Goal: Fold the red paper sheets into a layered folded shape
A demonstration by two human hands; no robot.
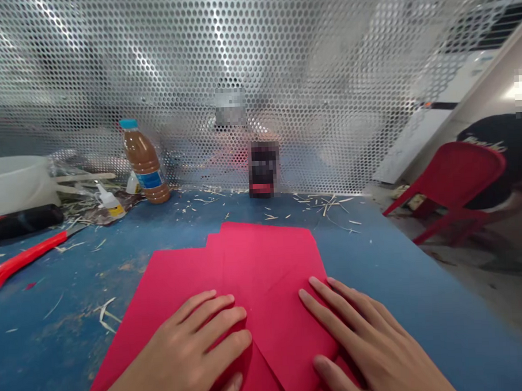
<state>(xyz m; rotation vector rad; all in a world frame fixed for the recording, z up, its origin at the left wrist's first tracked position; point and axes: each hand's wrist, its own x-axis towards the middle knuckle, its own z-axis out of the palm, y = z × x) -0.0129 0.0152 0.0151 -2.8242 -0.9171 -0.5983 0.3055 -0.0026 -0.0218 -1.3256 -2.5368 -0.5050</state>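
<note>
Red paper point(178, 274) lies on the blue tabletop in front of me, with a folded or overlapping red piece point(268, 258) on top of it. My left hand point(198, 342) rests on the paper left of the middle, its fingers stretched out along the edge of the upper piece. On the right side of that upper piece, my right hand point(357, 329) presses down with fingers spread and thumb apart. Neither hand grips anything. Both palms hide parts of the paper's near end.
Left are red-handled cutters or a knife point(30, 258), a white bowl point(18, 183), a small glue bottle point(111, 202) and a brown-filled bottle point(145, 163). A black box point(262, 166) stands by the perforated metal panel point(281, 56). Right, a person sits on a red chair point(455, 181).
</note>
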